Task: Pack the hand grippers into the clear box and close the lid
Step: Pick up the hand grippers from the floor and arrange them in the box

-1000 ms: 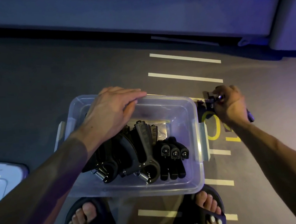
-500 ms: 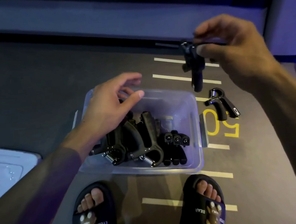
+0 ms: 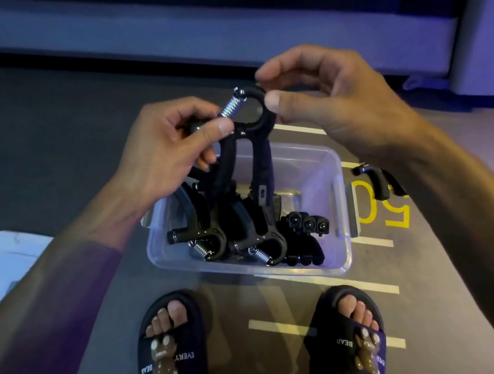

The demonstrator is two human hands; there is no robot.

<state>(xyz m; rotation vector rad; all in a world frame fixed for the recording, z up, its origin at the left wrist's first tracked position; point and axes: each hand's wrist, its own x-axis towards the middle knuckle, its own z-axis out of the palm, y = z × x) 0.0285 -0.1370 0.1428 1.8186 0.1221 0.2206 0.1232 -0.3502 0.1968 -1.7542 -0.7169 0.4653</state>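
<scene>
Two feet in black slides (image 3: 172, 356), each bearing a small bear charm, stand on a dark floor (image 3: 51, 131) marked with pale stripes and a yellow number. Just beyond the toes sits the clear box (image 3: 341, 207), its top open, holding several black hand grippers (image 3: 235, 236) with silver springs showing at the near end, and three small black pieces side by side to their right. A white lid (image 3: 1, 267) lies on the floor well to the left of the box. Above the box, both hands hold one black hand gripper (image 3: 247, 144) upright, ring end up and handles hanging toward the box interior. The left hand (image 3: 157, 153) has its fingers (image 3: 218, 127) closed on the spring end and knob, thumb pressed against the frame. The right hand (image 3: 337, 104) pinches the ring between thumb and forefinger, its other fingers loosely curled. To the right of the right wrist, another hand gripper (image 3: 376, 182) lies on the floor outside the box, beside the yellow number. Farther back runs a pale ledge (image 3: 163, 37) in blue light.
</scene>
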